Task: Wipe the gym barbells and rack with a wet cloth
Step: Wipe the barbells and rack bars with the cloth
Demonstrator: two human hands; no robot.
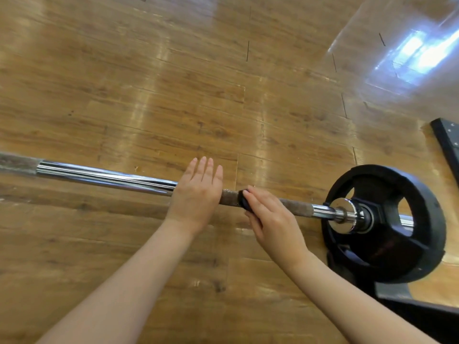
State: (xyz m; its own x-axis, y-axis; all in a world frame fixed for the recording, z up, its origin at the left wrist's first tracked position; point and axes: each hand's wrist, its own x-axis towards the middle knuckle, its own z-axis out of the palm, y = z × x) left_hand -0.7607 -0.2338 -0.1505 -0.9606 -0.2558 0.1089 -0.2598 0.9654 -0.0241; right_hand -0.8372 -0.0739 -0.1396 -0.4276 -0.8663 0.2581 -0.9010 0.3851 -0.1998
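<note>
A chrome barbell [104, 176] runs from left to right above the wooden floor, with rusty knurled sections and a black weight plate [387, 244] on its right end. My left hand [196, 197] lies flat on top of the bar with straight fingers. Just to its right, my right hand [270, 217] holds a small dark cloth [242, 202] against the knurled part, fingers over the bar and thumb below it. Most of the cloth is hidden under that hand.
Black rack parts show at the right edge [447, 142] and in the bottom right corner [422, 314], close to the plate. Glossy wooden floor [173, 83] fills the remaining view, with bright window glare at the top right.
</note>
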